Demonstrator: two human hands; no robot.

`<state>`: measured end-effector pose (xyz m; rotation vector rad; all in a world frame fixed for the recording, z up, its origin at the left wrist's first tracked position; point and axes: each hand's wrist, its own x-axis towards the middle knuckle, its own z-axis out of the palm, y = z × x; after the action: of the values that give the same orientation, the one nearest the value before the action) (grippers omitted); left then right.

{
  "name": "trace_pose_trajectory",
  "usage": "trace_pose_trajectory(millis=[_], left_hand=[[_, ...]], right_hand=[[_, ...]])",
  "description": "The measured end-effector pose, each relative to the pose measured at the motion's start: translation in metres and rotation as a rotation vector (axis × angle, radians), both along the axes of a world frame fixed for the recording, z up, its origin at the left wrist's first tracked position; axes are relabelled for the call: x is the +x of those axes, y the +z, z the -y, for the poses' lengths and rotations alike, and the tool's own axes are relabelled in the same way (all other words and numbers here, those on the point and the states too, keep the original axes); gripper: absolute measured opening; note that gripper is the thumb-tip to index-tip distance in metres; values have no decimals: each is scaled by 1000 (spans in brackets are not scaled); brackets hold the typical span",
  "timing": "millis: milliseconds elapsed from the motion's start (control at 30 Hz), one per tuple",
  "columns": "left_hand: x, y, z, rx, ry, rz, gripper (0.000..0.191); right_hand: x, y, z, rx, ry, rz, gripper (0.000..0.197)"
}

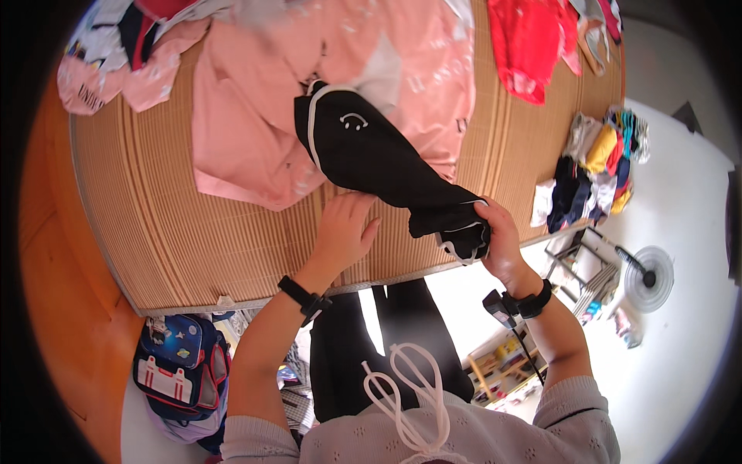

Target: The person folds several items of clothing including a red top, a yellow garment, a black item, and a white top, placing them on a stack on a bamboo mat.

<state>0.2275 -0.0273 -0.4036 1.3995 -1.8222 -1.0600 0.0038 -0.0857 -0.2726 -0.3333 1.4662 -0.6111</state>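
Observation:
A black garment (371, 145) with white piping and a small white smiley print stretches diagonally in front of me. Its near right end is bunched up in my right hand (503, 238), the thumb lying over the cloth. My left hand (345, 229) is just below the garment's lower edge, with the thumb apart from the fingers; the fingertips are at the cloth's edge and partly hidden. Beneath the garment's far end, a pink garment (243, 139) with printed lettering is spread on the slatted bamboo mat (151, 232).
More clothes (124, 46) lie at the far left, and a red garment (524, 46) at the far right. Piled folded clothes (597, 168) sit by the mat's right edge. Below the bed edge are a blue backpack (174, 365), left, and a fan (649, 278), right.

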Motion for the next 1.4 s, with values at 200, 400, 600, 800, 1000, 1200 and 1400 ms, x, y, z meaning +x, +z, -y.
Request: trace_pose_trajectory(millis=[200,400,600,800,1000,1200,1400], left_hand=[[-98,29,3,44,163,-59,50],[-151,13,-17,219,137,-23,53],[-190,42,7,72,69,45,36],[-250,69,24,224,-201,360,26],[-248,63,21,345,-167,435,25],[-251,77,22,61,-452,550,27],[-249,96,21,-43,-550,501,28]], right_hand=[[-55,25,-44,67,58,180,40],[-134,26,-71,8,-31,384,31],[-281,-76,-110,-393,522,-843,30],[-276,-116,-139,-619,355,-873,34],[-228,-122,-144,-740,322,-888,41],[-234,-142,-129,-716,548,-925,36],[-250,-116,-127,-541,545,-545,23]])
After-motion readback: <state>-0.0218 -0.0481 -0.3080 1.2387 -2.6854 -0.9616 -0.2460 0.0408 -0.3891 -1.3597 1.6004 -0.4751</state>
